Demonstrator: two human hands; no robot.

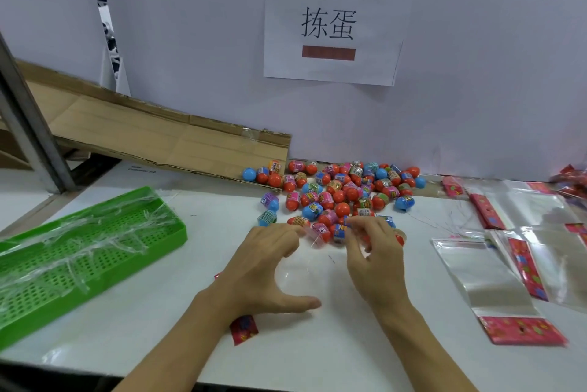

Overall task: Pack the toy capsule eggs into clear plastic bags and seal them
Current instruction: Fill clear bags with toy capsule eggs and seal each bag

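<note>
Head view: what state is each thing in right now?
Eggs: loose pile on the table, unpacked.
Left hand: fingers curled on a clear bag at the pile's edge.
Right hand: pinching an egg.
Spare bags: flat, empty.
Green tray: holds clear plastic strips.

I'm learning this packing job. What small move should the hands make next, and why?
Probably the right hand should slide the egg it pinches into the clear bag, whose mouth the left hand seems to hold open toward the egg pile; the bag's body looks empty.
</note>
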